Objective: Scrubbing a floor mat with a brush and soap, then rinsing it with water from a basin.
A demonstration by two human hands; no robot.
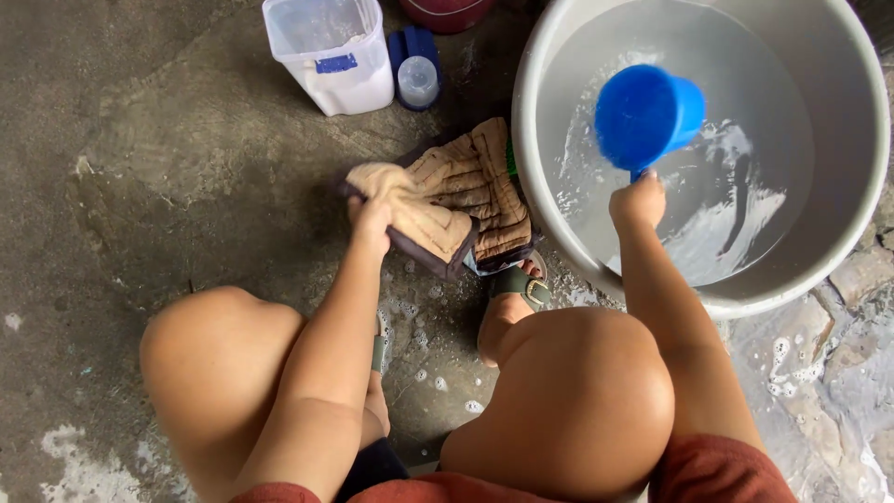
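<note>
My left hand (371, 222) grips one edge of a tan quilted cloth with a dark border (466, 191), which lies crumpled on the wet concrete floor. My right hand (638, 200) holds a blue plastic dipper (647, 114) by its handle, over the water inside a large grey basin (843, 233). The dipper's mouth is tilted toward me. The basin holds shallow soapy water with foam. I am squatting, with both knees below the hands.
A clear plastic container with a blue label (331, 51) stands at the top, a small blue bottle with a clear cap (416, 70) beside it. A dark red object (447, 11) shows at the top edge. My sandalled foot (517, 289) rests next to the basin. Foam patches dot the floor.
</note>
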